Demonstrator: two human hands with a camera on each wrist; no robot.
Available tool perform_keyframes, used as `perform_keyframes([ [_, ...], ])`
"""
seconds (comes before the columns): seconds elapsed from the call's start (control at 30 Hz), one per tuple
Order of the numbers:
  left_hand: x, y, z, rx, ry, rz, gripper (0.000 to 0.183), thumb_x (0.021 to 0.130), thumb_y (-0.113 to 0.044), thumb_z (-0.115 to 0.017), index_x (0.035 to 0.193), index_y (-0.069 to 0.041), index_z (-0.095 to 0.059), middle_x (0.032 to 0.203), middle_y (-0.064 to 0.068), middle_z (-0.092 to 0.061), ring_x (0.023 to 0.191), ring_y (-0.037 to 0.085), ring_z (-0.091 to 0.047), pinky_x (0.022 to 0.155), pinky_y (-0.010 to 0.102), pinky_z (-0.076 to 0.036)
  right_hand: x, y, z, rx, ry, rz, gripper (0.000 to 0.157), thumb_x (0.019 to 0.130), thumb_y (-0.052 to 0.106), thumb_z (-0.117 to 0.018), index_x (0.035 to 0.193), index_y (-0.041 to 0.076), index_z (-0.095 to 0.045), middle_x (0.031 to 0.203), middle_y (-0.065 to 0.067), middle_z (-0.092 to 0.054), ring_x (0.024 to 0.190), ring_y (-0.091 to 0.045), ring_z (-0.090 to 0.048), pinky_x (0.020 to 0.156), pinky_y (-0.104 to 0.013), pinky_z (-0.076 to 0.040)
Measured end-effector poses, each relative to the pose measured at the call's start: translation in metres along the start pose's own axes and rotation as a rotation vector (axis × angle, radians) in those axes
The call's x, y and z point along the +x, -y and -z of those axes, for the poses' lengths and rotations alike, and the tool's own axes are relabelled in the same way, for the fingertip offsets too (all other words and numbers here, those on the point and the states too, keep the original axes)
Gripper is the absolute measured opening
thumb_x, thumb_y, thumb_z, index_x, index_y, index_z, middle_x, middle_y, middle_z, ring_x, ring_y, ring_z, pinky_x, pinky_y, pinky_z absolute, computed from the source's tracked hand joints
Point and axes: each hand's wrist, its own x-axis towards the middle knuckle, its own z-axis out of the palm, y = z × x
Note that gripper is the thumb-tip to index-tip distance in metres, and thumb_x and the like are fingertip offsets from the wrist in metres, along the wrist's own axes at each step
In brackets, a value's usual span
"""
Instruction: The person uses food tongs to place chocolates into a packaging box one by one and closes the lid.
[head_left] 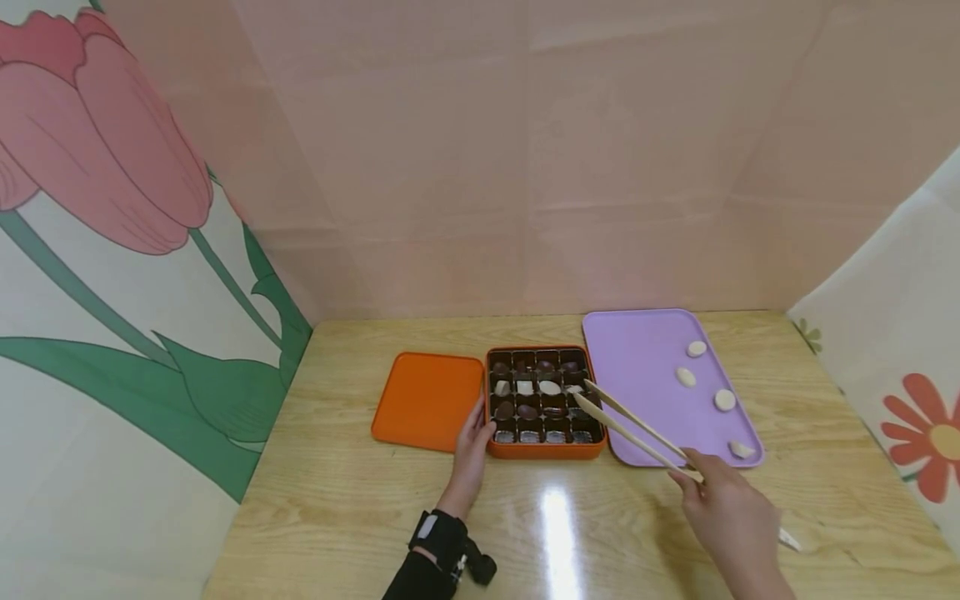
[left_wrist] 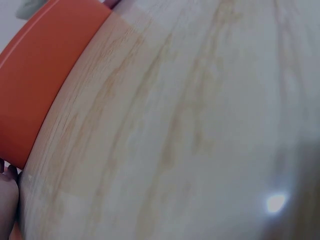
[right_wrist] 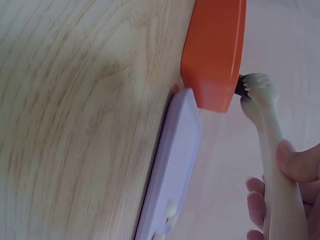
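An orange box [head_left: 546, 451] holds a dark divided insert with several brown and white chocolates in its cells. My left hand [head_left: 471, 446] rests against the box's left side, with the thumb at its front left corner. My right hand [head_left: 723, 508] grips a pair of cream-coloured tongs [right_wrist: 271, 130]. The tongs' tips are at a small white chocolate [head_left: 574, 389] in the rightmost cell of the second row from the back; whether they pinch it cannot be made out. In the right wrist view, something dark [right_wrist: 242, 87] shows by the tips.
A purple tray [head_left: 637, 358] stands right of the box, with several white pieces [head_left: 724, 400] along its right side. Left of the box lies a flat orange lid [head_left: 427, 400]. A fabric backdrop [head_left: 525, 167] rises behind the wooden table [head_left: 322, 517].
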Motion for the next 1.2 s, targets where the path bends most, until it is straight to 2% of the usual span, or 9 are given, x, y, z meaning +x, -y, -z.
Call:
perform_keyframes([
  [0.1, 0.0004, 0.0005, -0.0001, 0.000, -0.002, -0.005, 0.058, 0.097, -0.027, -0.047, 0.150, -0.019, -0.025, 0.160, 0.010, -0.017, 0.143, 0.026, -0.016, 0.119, 0.052, -0.018, 0.0005, 0.0033, -0.0020, 0.004, 0.011, 0.021, 0.034, 0.067, 0.018, -0.076, 0.098, 0.004, -0.071, 0.078, -0.013, -0.073, 0.051, -0.026, -0.058, 0.035, -0.041, -0.040],
  [0.3, -0.0003, -0.0003, -0.0002, 0.002, -0.009, 0.015, 0.058, 0.097, -0.028, -0.048, 0.150, -0.021, -0.026, 0.160, 0.009, -0.018, 0.144, 0.026, -0.017, 0.119, 0.052, -0.018, 0.0016, 0.0081, -0.0025, -0.010, 0.032, 0.026, 0.033, 0.068, 0.020, -0.075, 0.097, 0.005, -0.072, 0.080, -0.011, -0.074, 0.051, -0.028, -0.059, 0.034, -0.043, -0.039],
  [0.5, -0.0008, -0.0017, -0.0008, 0.004, -0.012, 0.038, 0.057, 0.097, -0.030, -0.048, 0.150, -0.025, -0.026, 0.160, 0.005, -0.019, 0.143, 0.022, -0.018, 0.119, 0.050, -0.019, 0.0032, 0.0103, -0.0018, -0.017, 0.048, 0.034, 0.032, 0.068, 0.019, -0.075, 0.096, 0.005, -0.071, 0.075, -0.009, -0.072, 0.047, -0.021, -0.054, 0.032, -0.037, -0.036],
  [1.2, -0.0002, 0.0000, 0.0000, 0.009, -0.021, 0.040, 0.057, 0.096, -0.029, -0.049, 0.149, -0.026, -0.028, 0.160, 0.003, -0.019, 0.143, 0.022, -0.018, 0.120, 0.050, -0.018, 0.0025, 0.0069, -0.0052, -0.026, 0.031, 0.045, 0.033, 0.067, 0.021, -0.076, 0.096, 0.005, -0.072, 0.074, -0.009, -0.072, 0.046, -0.021, -0.054, 0.032, -0.039, -0.036],
])
